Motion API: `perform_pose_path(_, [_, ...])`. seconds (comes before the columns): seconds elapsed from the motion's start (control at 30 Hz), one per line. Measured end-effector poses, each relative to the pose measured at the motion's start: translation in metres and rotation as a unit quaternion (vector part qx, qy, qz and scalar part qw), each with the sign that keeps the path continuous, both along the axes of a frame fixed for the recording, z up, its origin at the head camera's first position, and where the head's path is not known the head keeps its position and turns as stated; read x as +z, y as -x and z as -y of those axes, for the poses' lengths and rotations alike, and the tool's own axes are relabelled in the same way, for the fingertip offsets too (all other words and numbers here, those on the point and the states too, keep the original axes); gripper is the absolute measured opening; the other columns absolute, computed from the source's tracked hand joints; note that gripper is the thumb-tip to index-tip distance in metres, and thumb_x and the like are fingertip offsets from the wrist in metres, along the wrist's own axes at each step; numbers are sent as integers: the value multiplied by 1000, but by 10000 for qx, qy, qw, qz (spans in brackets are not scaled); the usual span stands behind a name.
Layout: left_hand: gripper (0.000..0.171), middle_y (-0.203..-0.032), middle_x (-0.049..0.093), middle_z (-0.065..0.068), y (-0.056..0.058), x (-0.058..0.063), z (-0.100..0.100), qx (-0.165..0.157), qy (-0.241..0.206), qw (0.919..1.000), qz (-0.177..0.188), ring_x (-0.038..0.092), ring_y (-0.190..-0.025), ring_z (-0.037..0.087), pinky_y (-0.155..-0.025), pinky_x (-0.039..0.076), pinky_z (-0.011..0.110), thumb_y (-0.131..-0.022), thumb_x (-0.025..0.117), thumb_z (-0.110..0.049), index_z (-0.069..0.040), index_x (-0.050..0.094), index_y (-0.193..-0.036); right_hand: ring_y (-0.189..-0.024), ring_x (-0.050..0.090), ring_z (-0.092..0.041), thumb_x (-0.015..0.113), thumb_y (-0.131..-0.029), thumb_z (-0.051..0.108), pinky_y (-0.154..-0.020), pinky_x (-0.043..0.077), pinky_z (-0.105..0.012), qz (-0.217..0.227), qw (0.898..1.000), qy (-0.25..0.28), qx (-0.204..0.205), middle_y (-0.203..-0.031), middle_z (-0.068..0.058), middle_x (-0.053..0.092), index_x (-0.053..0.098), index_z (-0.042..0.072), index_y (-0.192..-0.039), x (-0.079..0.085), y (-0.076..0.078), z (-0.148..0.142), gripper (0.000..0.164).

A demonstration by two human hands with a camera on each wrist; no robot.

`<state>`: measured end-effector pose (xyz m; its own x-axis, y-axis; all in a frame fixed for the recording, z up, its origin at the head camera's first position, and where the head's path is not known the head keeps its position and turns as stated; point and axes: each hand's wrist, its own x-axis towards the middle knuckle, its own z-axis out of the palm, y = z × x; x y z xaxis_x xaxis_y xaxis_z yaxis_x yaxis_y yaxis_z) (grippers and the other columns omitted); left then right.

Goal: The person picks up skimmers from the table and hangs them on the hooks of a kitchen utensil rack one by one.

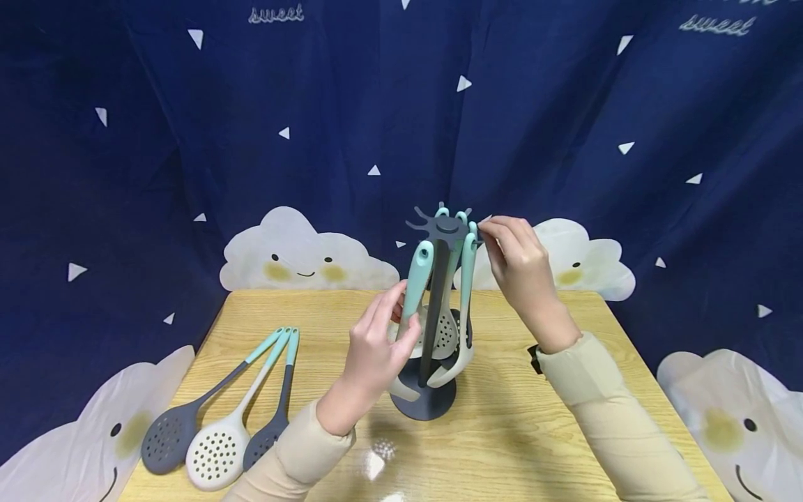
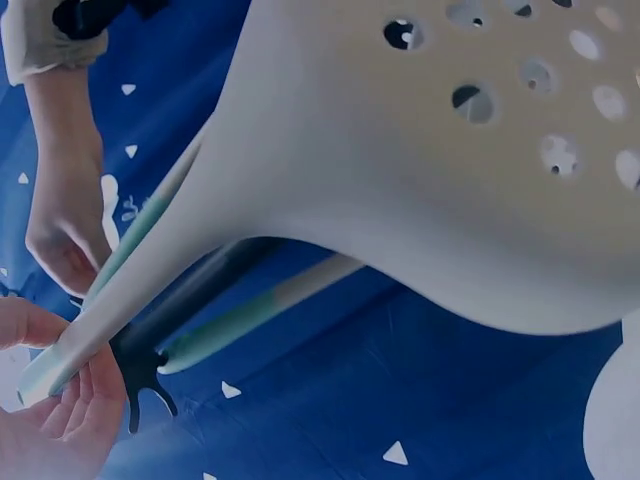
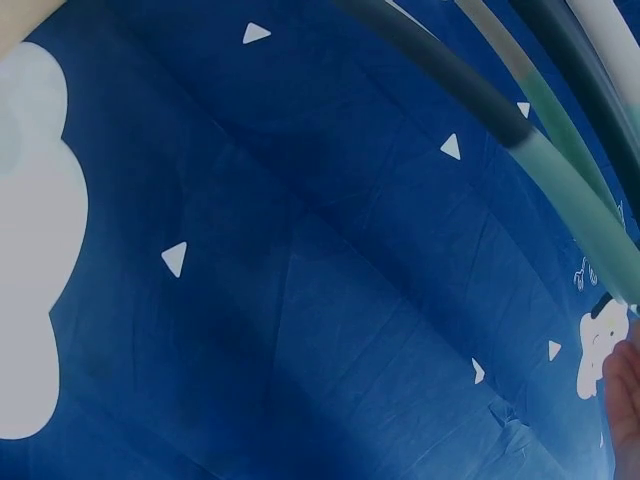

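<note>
A dark utensil stand (image 1: 448, 226) with hooked arms and a round base is on the wooden table, several mint-handled utensils hanging around it. My left hand (image 1: 376, 341) grips the mint handle of a pale slotted spoon (image 2: 330, 160) at the stand's front left; its perforated head fills much of the left wrist view. At the stand's top right, my right hand (image 1: 517, 261) pinches the handle end of a dark-shafted utensil (image 3: 450, 80), whose head is mostly hidden. A pale ladle-like utensil (image 1: 465, 307) hangs just left of that hand.
On the table's left lie a dark skimmer (image 1: 169, 436), a white skimmer (image 1: 219, 450) and another dark slotted utensil (image 1: 276, 418), partly covered by my left sleeve. The wooden table (image 1: 533, 432) ends at a dark blue curtain (image 1: 339, 104) with clouds and triangles.
</note>
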<state>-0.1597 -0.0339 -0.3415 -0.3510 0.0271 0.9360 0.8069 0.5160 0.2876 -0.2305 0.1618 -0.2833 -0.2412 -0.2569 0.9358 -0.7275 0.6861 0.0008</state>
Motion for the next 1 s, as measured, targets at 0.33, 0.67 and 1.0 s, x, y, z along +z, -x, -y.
perform_pose_path(0.33, [37, -79, 57, 10, 0, -1, -15, 1, 334, 9994, 76, 57, -62, 16, -56, 50, 20, -70, 60, 4, 7, 55, -107, -81, 56, -31, 58, -81, -10, -74, 49, -38, -48, 10000, 66, 45, -87, -16, 61, 63, -7, -90, 0, 1, 1, 11])
perform_pose_path(0.67, [37, -78, 56, 10, 4, -4, -21, 75, 457, 9986, 251, 57, -61, 16, -55, 49, 19, -71, 60, 3, 6, 55, -108, -82, 57, -31, 58, -81, -10, -75, 50, -38, -37, 10000, 66, 19, -88, -17, 61, 63, -7, -90, -2, 2, 1, 10])
perform_pose_path(1.0, [37, -78, 57, 9, 7, -5, -25, 128, 396, 9984, 382, 57, -61, 15, -55, 49, 19, -72, 61, 2, 6, 55, -109, -83, 57, -31, 58, -81, -9, -75, 49, -38, -15, 10000, 81, 8, -88, -17, 61, 63, -7, -90, -1, 1, 0, 10])
